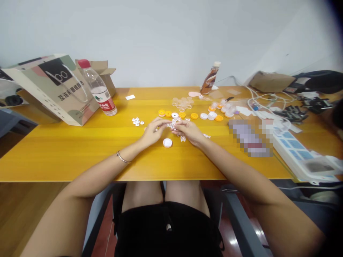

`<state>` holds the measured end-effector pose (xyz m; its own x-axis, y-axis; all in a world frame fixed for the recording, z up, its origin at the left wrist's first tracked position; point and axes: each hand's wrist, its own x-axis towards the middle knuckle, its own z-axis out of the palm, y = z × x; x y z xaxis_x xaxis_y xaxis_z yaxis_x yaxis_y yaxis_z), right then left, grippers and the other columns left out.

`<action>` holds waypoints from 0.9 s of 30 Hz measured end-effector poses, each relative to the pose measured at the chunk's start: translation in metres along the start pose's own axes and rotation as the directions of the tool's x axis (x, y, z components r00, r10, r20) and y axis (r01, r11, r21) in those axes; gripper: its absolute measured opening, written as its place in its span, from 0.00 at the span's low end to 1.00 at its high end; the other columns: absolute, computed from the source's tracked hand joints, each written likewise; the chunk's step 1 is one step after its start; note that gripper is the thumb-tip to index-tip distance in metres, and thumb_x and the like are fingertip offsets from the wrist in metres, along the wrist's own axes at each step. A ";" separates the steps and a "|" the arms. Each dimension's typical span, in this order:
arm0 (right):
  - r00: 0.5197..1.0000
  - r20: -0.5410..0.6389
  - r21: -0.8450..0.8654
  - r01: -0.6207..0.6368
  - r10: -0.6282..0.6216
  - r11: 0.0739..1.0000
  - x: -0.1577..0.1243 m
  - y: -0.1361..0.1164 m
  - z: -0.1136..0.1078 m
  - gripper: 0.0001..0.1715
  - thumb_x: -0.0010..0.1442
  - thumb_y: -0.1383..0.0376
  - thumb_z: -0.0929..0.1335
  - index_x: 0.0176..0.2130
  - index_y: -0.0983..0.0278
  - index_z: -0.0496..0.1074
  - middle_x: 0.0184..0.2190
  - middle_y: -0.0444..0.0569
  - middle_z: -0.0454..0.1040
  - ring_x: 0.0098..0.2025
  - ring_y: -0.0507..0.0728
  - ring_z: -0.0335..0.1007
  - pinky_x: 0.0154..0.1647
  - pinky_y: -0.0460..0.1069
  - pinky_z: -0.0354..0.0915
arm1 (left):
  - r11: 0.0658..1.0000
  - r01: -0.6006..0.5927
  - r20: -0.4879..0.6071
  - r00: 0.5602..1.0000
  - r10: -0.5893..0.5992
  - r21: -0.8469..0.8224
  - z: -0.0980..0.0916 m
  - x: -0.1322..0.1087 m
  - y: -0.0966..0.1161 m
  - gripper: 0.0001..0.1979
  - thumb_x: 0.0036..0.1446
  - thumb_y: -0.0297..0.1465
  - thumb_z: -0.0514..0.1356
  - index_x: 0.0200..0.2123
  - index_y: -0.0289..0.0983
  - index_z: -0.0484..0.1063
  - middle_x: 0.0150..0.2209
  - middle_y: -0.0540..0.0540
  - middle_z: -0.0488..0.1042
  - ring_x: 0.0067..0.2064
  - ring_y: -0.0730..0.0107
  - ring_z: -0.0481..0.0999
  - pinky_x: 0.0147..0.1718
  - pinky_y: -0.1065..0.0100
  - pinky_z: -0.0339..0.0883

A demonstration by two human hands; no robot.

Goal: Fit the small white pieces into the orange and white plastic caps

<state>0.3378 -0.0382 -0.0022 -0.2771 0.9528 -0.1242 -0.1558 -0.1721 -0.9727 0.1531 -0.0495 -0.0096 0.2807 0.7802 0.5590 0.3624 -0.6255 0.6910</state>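
Note:
Between my two hands is a small white openwork plastic piece (173, 124). My left hand (154, 132) reaches it with closed-up fingertips, and my right hand (189, 131) pinches it from the other side. Similar white openwork pieces (183, 139) lie under and beside my right hand. A round white cap-like part (167, 143) with an orange edge rests in front of my hands. Beyond my fingers runs a row of orange and white round parts (194, 116). Several small white parts (137, 121) sit left of my left hand.
Clear plastic cups (182, 103) cluster behind the row. A water bottle (100, 91), paper bag (63, 92) and cardboard box (107, 76) stand at left. A brown drink bottle (211, 78) stands at the back; cables (268, 98) and a white power strip (294, 153) lie right.

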 end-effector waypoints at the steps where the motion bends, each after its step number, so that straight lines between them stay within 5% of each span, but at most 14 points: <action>1: 1.000 -0.001 0.000 -0.006 0.006 1.000 0.000 0.000 0.000 0.07 0.50 0.69 0.73 0.26 0.66 0.70 0.25 0.45 0.77 0.27 0.48 0.74 0.37 0.44 0.72 | 1.000 -0.012 0.020 1.000 0.012 0.002 0.000 -0.001 0.000 0.11 0.60 0.26 0.54 0.44 0.37 0.72 0.38 0.46 0.73 0.39 0.72 0.72 0.41 0.67 0.67; 8: 0.999 0.039 -0.006 -0.014 0.015 1.000 -0.002 0.000 0.001 0.03 0.51 0.70 0.72 0.27 0.67 0.73 0.26 0.46 0.77 0.28 0.48 0.75 0.36 0.42 0.72 | 0.993 -0.105 0.106 0.989 0.099 0.061 0.002 -0.004 0.005 0.06 0.59 0.28 0.57 0.40 0.35 0.71 0.36 0.46 0.72 0.37 0.72 0.71 0.38 0.68 0.67; 14: 0.995 0.094 -0.012 -0.030 0.031 0.999 -0.003 0.001 0.001 0.03 0.52 0.69 0.72 0.28 0.67 0.75 0.27 0.47 0.78 0.29 0.48 0.76 0.37 0.42 0.73 | 0.970 -0.214 0.055 0.976 0.209 0.117 0.003 -0.004 0.004 0.08 0.59 0.25 0.57 0.40 0.37 0.74 0.37 0.46 0.67 0.41 0.71 0.69 0.42 0.66 0.67; 27: 0.994 0.102 -0.039 -0.024 0.028 0.999 -0.005 -0.001 0.001 0.07 0.46 0.69 0.75 0.26 0.67 0.74 0.27 0.46 0.78 0.29 0.48 0.76 0.40 0.43 0.73 | 0.984 -0.138 0.040 0.990 0.134 0.113 0.002 -0.004 -0.004 0.07 0.57 0.24 0.58 0.41 0.35 0.68 0.39 0.47 0.67 0.36 0.76 0.71 0.37 0.70 0.70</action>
<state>0.3382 -0.0433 -0.0004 -0.3768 0.9170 -0.1309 -0.1117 -0.1853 -0.9763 0.1521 -0.0503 -0.0156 0.3621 0.6892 0.6276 0.4186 -0.7218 0.5512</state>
